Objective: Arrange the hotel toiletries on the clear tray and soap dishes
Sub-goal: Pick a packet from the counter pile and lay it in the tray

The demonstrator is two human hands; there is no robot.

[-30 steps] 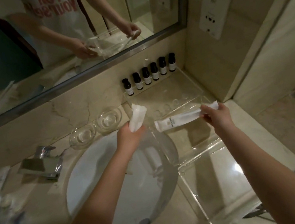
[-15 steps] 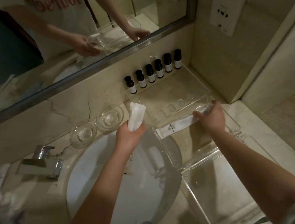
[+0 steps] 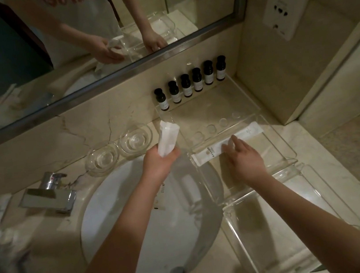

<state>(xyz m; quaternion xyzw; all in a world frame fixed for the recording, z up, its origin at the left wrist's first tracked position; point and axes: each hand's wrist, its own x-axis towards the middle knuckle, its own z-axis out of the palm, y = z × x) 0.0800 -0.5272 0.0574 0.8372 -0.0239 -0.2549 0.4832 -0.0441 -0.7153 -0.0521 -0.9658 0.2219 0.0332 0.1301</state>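
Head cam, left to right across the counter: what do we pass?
Faucet, first glass soap dish, second glass soap dish, white packet in left hand, long white sachet on clear tray.

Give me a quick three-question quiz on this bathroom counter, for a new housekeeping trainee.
1. How many dark bottles stand in the row at the back of the clear tray?
2. True or false: the right hand touches a long white sachet lying on the tray.
3. What does the left hand hold? A) a bottle B) a white packet C) a towel
Key: 1. six; 2. true; 3. B
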